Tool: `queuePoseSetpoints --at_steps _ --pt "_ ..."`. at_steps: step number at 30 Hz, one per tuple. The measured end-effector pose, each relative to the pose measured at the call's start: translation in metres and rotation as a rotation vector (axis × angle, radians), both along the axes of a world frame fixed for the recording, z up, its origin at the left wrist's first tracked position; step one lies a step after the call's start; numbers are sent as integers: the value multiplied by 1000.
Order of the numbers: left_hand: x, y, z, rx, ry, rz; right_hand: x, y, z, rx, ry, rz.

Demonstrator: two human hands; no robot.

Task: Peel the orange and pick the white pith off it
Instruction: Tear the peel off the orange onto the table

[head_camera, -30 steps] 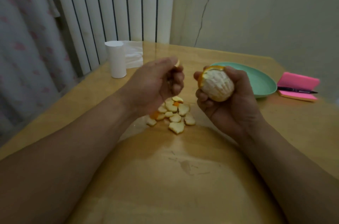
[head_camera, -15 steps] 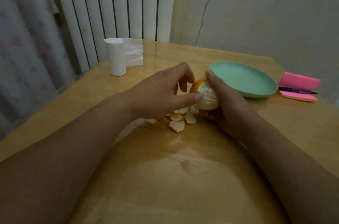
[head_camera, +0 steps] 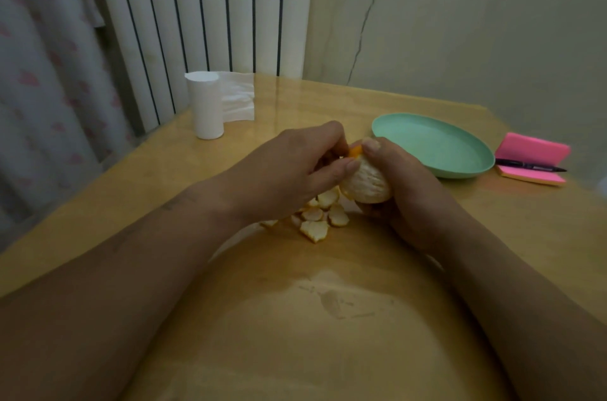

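My right hand (head_camera: pixel 404 183) grips the mostly peeled orange (head_camera: pixel 368 185) just above the wooden table (head_camera: pixel 295 318). Pale pith covers the fruit's near side. A strip of orange peel (head_camera: pixel 355 151) still clings to its top. My left hand (head_camera: pixel 292 170) reaches in from the left, thumb pressed on the fruit's side and curled fingertips pinching that peel strip. Several torn peel pieces (head_camera: pixel 315 220) lie in a small pile on the table under and left of the orange.
A green plate (head_camera: pixel 433 144) sits behind my right hand. A pink notepad (head_camera: pixel 532 151) with a black pen (head_camera: pixel 528 166) lies at the far right. A white tissue roll (head_camera: pixel 205 105) stands at the back left near the table's edge.
My left hand came back from above the peel pile to the orange and took hold of the peel at its top. My right hand lowered the orange toward the table.
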State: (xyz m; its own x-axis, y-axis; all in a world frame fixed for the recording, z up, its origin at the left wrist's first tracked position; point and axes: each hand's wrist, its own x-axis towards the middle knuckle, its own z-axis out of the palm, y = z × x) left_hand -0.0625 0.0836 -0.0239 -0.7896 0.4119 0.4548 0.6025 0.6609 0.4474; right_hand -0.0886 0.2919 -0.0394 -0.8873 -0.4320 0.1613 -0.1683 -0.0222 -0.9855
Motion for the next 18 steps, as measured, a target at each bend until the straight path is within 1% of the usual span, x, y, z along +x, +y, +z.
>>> queuePoseSetpoints --at_steps 5,7,9,11,14,16,18 --pt "-2 7 -4 -152 175 79 0 -3 -2 30 16 -71" --pt "-2 9 -4 -203 201 114 0 -4 -2 38 -3 -97" --pt "-2 7 -2 -244 148 130 0 -3 -2 60 -18 -97" --pt "-2 3 0 -251 40 110 0 -2 -2 73 -42 -81" --pt "-4 -1 0 -161 -63 27 0 -1 -1 102 -46 -51" --pt "-5 -2 0 -118 -69 -17 1 -1 -1 100 -26 -42" --pt "-6 -2 -1 -177 1 3 0 -2 -3 106 -4 -51"
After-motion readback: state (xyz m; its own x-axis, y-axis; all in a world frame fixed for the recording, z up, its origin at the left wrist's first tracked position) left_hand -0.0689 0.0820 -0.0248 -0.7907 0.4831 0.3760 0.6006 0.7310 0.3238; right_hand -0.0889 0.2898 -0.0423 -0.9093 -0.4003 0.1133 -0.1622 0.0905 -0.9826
